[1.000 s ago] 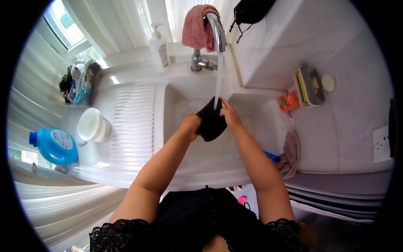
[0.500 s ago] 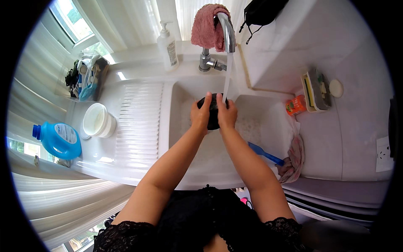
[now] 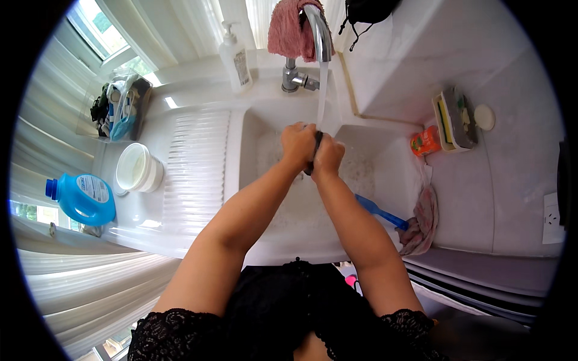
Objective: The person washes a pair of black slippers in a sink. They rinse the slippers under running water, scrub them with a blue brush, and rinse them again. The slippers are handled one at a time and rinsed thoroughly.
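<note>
Between my two hands is a dark, flat-looking black item (image 3: 315, 147), seen nearly edge-on, too covered to tell its kind. My left hand (image 3: 296, 146) is closed on its left side, and my right hand (image 3: 329, 157) grips it from the right. Both are over the white sink basin (image 3: 253, 135). A stream of water (image 3: 323, 96) from the chrome faucet (image 3: 319, 36) falls onto the hands and the item. Most of the item's face is hidden by my fingers.
A pink cloth (image 3: 289, 30) hangs over the faucet. Left of the ribbed drainboard (image 3: 195, 168) stand a white tub (image 3: 139, 168) and a blue jug (image 3: 87, 201). A blue-handled brush (image 3: 382, 212), a rag (image 3: 421, 225) and an orange container (image 3: 425, 141) line the right side.
The black item has turned from showing its broad face to nearly edge-on. My fingers have folded round it, and the hands have come closer together. The view has shifted slightly.
</note>
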{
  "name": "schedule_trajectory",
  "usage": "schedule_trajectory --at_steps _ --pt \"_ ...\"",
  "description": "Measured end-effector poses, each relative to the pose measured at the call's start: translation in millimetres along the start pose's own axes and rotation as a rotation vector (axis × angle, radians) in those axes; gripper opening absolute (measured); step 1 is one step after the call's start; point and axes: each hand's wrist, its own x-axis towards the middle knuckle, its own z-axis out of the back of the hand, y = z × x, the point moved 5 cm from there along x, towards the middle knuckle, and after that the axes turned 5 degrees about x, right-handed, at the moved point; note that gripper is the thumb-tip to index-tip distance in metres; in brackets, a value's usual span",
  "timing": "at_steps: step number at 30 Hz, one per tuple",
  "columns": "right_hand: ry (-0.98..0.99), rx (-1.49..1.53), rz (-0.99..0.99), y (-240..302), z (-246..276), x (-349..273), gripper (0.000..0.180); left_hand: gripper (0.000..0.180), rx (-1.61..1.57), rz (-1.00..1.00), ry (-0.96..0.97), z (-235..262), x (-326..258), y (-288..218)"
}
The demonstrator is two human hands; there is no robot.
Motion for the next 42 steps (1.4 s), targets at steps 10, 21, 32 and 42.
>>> schedule_trajectory --at_steps 10,21,32,42 --pt "0.092 -0.142 -0.221 16.7 15.3 7.1 0.054 0.045 -0.526 0.744 0.102 14.4 -3.9 22.5" --pt "0.205 -0.330 -0.035 34.7 7.9 31.2 0.075 0.040 -1.023 0.878 -0.034 4.4 -14.7 32.6" --pt "0.636 -0.746 -0.325 71.8 5.7 -13.4 0.052 0.044 -1.096 0.894 -0.399 15.4 -29.5 -13.3" --pt "0.921 -1.279 0.621 119.0 -47.6 -10.3 0.066 0.022 -1.814 1.302 -0.149 -25.1 -34.1 30.6"
